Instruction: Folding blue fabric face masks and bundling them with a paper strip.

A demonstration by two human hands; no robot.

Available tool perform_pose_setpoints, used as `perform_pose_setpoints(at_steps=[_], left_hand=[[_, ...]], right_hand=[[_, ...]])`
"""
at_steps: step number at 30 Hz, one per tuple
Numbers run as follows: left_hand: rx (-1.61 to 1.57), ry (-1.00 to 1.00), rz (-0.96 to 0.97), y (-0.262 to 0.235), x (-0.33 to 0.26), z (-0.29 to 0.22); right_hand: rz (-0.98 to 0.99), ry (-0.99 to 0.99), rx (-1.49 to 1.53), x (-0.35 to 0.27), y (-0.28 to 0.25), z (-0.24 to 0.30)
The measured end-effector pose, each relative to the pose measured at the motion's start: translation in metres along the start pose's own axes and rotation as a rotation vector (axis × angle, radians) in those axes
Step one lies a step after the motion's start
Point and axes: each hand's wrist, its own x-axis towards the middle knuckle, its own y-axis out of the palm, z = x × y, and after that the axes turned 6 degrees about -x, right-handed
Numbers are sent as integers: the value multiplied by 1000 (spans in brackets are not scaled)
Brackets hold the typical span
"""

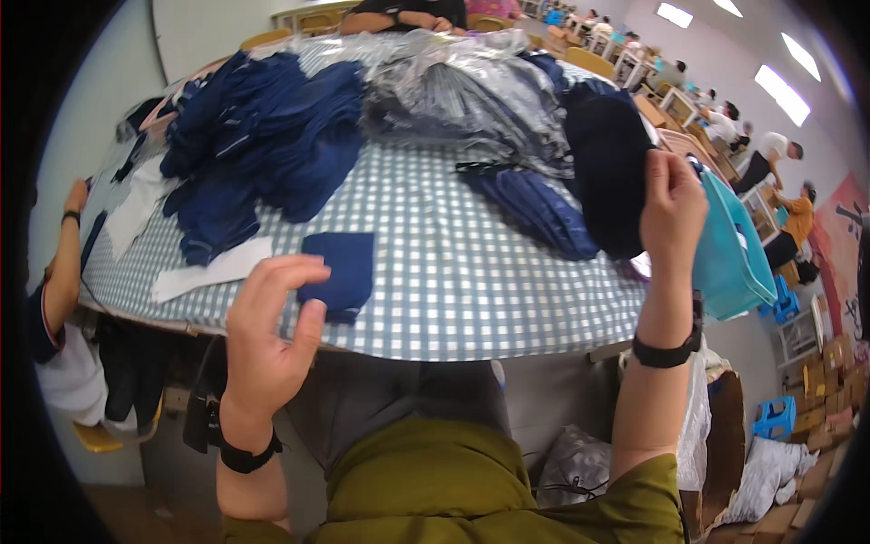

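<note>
My left hand (270, 331) is raised over the table's front edge, fingers and thumb apart, with nothing in it. Just beyond its fingertips lies a folded navy cloth piece (349, 267), flat on the checked tablecloth. At the right, my right hand (673, 204) is closed in a pinch at the edge of a very dark cloth piece (607, 172), which hangs spread beside the fingers. What kind of garment it is I cannot make out. Left of it rests a bunched navy cloth in clear plastic (535, 208).
A big heap of navy garments (263, 136) covers the table's far left. Clear plastic bags of dark cloth (462, 100) lie at the far middle. White strips (208, 270) sit at left. A turquoise basket (739, 245) stands right. Another person's arm (68, 245) reaches in at left.
</note>
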Motion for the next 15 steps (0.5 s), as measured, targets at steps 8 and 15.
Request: perform_pose_setpoints(at_steps=[8, 15], left_hand=[[162, -154, 465, 5, -7, 20], [478, -97, 564, 18, -32, 18]], right_hand=[[199, 79, 299, -13, -3, -10], [305, 83, 395, -28, -3, 6]])
